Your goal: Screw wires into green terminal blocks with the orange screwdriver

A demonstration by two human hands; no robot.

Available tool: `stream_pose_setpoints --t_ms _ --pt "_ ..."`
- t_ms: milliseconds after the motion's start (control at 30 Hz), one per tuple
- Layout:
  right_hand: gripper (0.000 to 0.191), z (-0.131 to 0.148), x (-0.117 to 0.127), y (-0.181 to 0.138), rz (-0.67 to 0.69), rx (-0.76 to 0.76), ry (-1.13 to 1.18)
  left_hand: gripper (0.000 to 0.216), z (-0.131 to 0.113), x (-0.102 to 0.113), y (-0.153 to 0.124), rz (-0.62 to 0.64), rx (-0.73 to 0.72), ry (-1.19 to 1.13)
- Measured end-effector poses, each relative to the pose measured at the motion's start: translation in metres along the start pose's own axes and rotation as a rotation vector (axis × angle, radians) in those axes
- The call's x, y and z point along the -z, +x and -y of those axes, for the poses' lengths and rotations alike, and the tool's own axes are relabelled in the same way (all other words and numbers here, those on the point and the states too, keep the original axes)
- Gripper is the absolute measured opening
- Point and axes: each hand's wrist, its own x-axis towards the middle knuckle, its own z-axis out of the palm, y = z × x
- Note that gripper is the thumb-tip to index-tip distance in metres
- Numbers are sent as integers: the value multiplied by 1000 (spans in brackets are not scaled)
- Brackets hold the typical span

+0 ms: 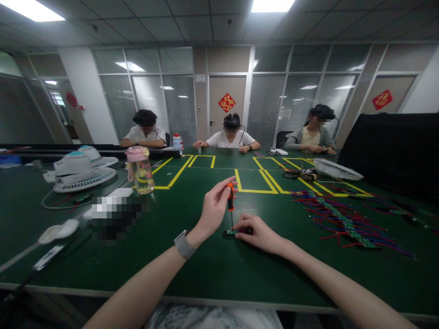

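Observation:
My left hand (215, 205) is closed around the orange and black handle of a screwdriver (231, 197), held upright with some fingers stretched out past it. Its thin shaft points straight down to a small green circuit board (231, 232) lying on the table in a dark piece. At the board's right end, my right hand (255, 232) pinches it with thumb and fingertips against the tabletop. The right fingers partly cover the board, so the screwdriver's tip and what it touches are hard to make out.
On the green table (192, 269), a row of small circuit boards with red and blue wires (343, 219) lies to the right. A pink-lidded bottle (140, 171) and white fan parts (84, 169) stand left. Yellow tape (257, 191) marks rectangles. Three people sit opposite.

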Motion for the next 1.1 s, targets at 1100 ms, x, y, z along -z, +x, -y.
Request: stream_pose_setpoints --t_ms 1100 --pt "17 -1 0 0 10 20 -22 32 2 -5 -6 -44 -58 29"
